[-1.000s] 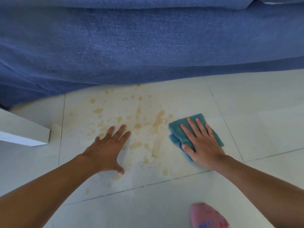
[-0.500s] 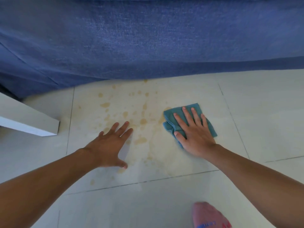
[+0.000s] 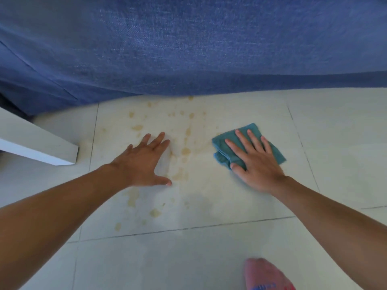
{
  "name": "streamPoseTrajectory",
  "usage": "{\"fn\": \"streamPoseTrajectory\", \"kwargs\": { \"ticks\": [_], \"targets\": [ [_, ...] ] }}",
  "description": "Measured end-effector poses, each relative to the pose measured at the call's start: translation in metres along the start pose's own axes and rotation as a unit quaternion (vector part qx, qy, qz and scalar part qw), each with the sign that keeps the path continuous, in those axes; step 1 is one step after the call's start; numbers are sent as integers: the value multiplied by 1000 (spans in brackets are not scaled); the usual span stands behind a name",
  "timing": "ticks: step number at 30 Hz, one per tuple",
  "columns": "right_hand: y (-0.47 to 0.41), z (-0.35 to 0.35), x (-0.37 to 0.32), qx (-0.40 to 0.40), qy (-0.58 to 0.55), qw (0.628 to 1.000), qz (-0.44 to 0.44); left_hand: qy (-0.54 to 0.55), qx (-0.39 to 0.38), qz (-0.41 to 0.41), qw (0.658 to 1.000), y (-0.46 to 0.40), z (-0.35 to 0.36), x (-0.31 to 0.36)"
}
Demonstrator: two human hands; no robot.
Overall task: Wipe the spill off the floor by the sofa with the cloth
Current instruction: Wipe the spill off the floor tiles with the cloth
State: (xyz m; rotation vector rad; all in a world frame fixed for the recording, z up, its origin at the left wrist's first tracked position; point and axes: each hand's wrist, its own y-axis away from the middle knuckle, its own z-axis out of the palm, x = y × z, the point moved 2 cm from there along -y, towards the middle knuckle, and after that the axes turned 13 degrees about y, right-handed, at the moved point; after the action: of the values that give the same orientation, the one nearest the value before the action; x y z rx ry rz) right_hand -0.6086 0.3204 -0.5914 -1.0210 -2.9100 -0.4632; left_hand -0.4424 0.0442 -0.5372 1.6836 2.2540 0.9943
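Two hands, left hand [image 3: 144, 162], right hand [image 3: 256, 162], one teal cloth [image 3: 225, 146], one blue sofa [image 3: 188, 45], one white board [image 3: 35, 143] at left, one pink object [image 3: 268, 275] at bottom.

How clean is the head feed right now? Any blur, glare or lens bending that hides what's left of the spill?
Head view: even daylight, no glare on the floor. Slight motion blur softens the right hand, the cloth and the fainter spill drops. Wide-angle bending bows the sofa hem and tile lines. The left hand throws only a faint shadow. The pink object at the bottom edge is blurred, unidentifiable.
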Motion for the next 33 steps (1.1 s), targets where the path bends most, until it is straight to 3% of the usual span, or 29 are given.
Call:
{"fn": "streamPoseTrajectory", "kwargs": {
  "ticks": [2, 8, 11, 14, 18, 22, 33],
  "targets": [
    [-11, -5, -21, -1, -20, 1000, 7, -3, -5, 1, 1000, -2, -1, 1],
    [18, -9, -44, -12, -131, 979, -153, -13, -11, 17, 1000, -19, -4, 6],
    [30, -8, -33, 27, -218, 970, -107, -14, -15, 16, 1000, -28, -5, 7],
    [37, -6, -37, 49, -205, 977, -15, -25, -18, 15, 999, -32, -2, 11],
    [38, -8, -66, -30, -111, 992, 54, -23, -21, 17, 999, -32, 0, 11],
    [28, -11, -66, -89, -125, 978, 143, -10, -21, 15, 1000, -31, 2, 10],
    [-70, -22, 16, -36, -83, 992, 87, 12, 13, -7, 1000, -30, -3, 0]
  ]
}}
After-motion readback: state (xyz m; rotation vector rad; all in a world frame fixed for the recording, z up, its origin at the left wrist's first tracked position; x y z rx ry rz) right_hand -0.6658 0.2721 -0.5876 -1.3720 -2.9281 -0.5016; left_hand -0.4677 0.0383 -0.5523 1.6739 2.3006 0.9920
